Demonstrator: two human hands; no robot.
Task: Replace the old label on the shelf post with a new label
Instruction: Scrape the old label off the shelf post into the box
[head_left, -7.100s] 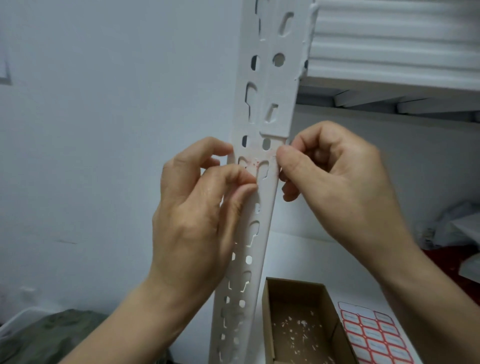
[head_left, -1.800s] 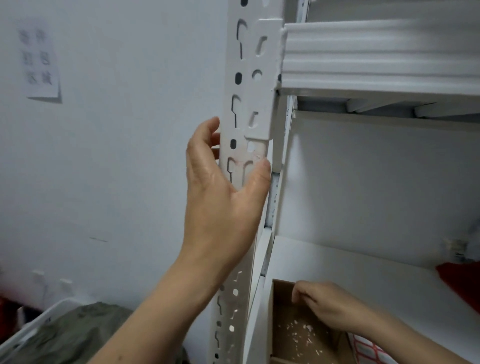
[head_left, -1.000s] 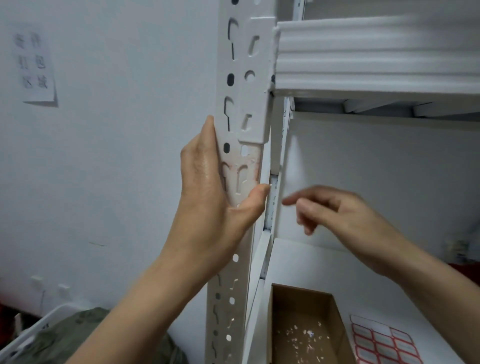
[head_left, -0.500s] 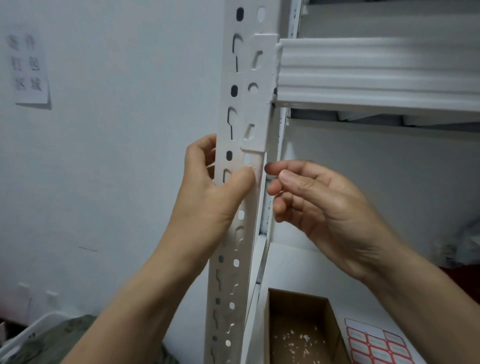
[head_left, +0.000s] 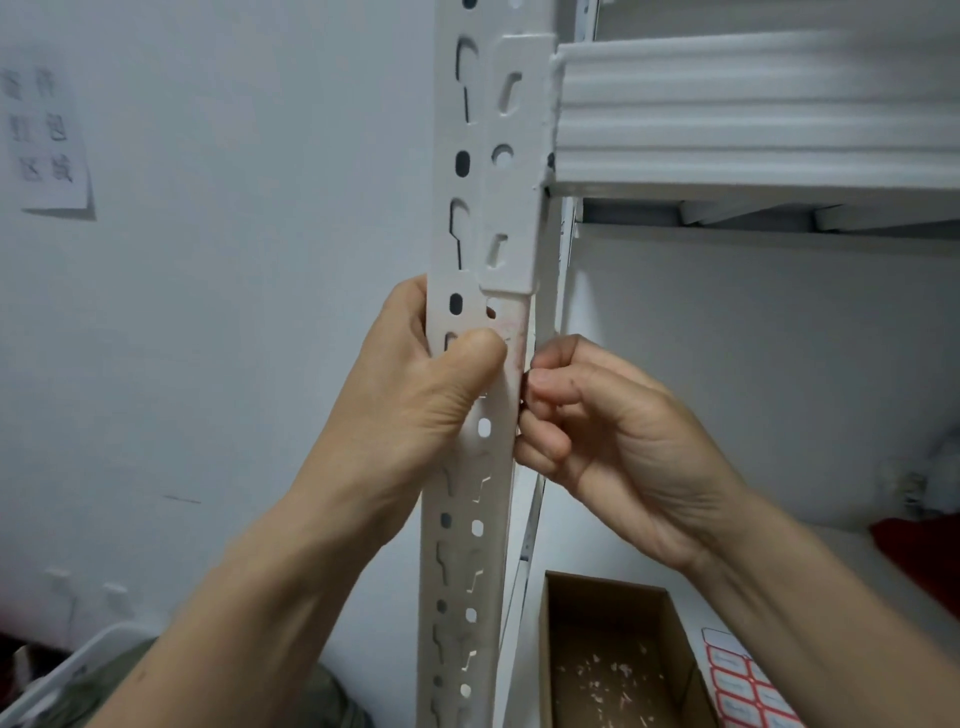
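Observation:
A white perforated shelf post (head_left: 462, 519) runs up the middle of the view. A faint pinkish trace of old label (head_left: 511, 332) shows on it just below the bracket. My left hand (head_left: 421, 395) wraps the post from the left, its thumb pressed on the front face beside the trace. My right hand (head_left: 608, 441) is at the post's right edge with its fingertips curled and pinched together against that edge; whether anything sits between them is hidden. A sheet of red-bordered new labels (head_left: 748, 686) lies on the lower shelf at bottom right.
An open cardboard box (head_left: 608, 660) holding several paper scraps sits on the lower shelf board under my right arm. A white shelf beam (head_left: 753, 114) crosses top right. A paper notice (head_left: 44, 140) hangs on the wall at left. Something red (head_left: 919, 551) lies at the far right.
My right hand came up from the box to the post's right edge and closed its fingertips there. My left thumb slid up onto the label trace.

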